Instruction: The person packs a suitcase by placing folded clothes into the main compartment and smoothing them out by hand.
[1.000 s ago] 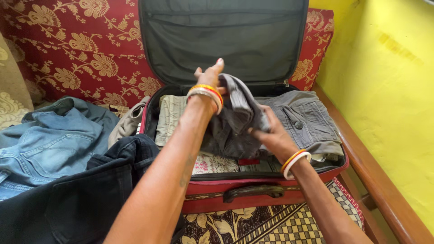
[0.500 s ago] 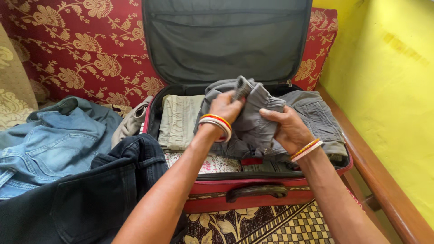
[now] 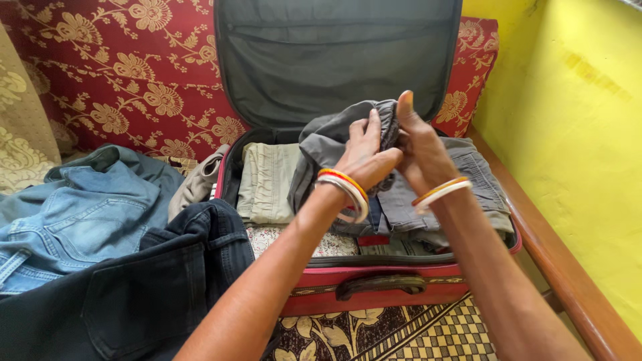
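Both hands bunch a grey garment (image 3: 328, 137) above the open red suitcase (image 3: 374, 291): the left hand (image 3: 364, 157) has its fingers curled tight into the cloth, and the right hand (image 3: 418, 150) pinches it with fingers closed, thumb raised. Inside the case lie a folded beige garment (image 3: 264, 180), grey trousers (image 3: 478, 180) and floral fabric (image 3: 267, 235). Blue jeans (image 3: 73, 214) and dark jeans (image 3: 134, 294) lie outside, to the left.

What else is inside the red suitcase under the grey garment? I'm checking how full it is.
In the red suitcase, a folded beige garment lies left, floral cloth in front, grey folded clothes right. Both hands hold the grey garment, hiding what lies beneath.
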